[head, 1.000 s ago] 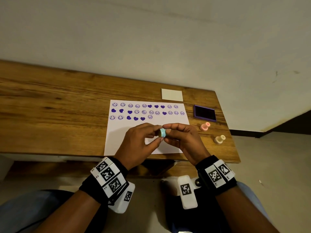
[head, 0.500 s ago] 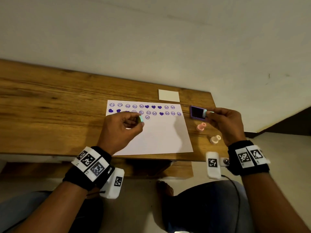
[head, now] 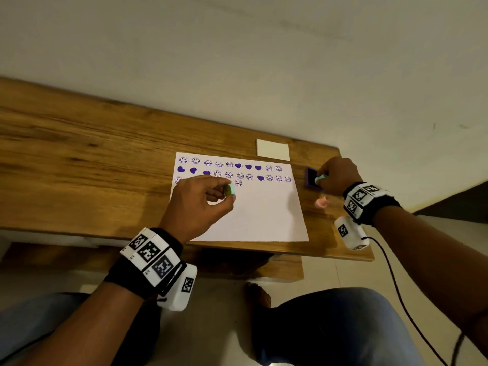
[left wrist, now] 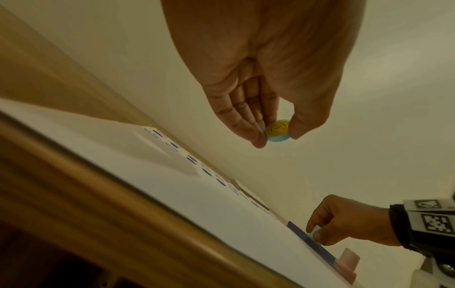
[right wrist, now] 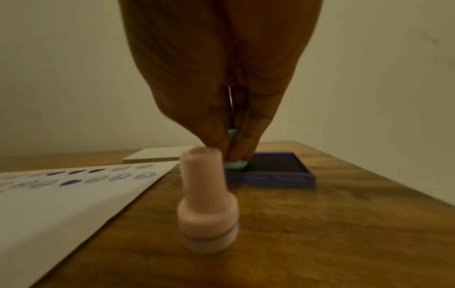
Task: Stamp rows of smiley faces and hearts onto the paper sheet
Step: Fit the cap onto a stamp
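Note:
A white paper sheet lies on the wooden table, with purple smiley faces and hearts stamped in rows along its far part. My left hand hovers above the sheet and pinches a small round blue cap with a yellow face between thumb and fingers. My right hand pinches a light blue stamp and presses it onto the purple ink pad right of the sheet.
A pink stamp stands upright on the table just in front of the ink pad, close to my right hand. A small white card lies beyond the sheet. The table's right edge is near the pad.
The hands pulled apart from the middle. My right hand carried the blue stamp right to the ink pad and lowered it onto it. My left hand moved left with the cap.

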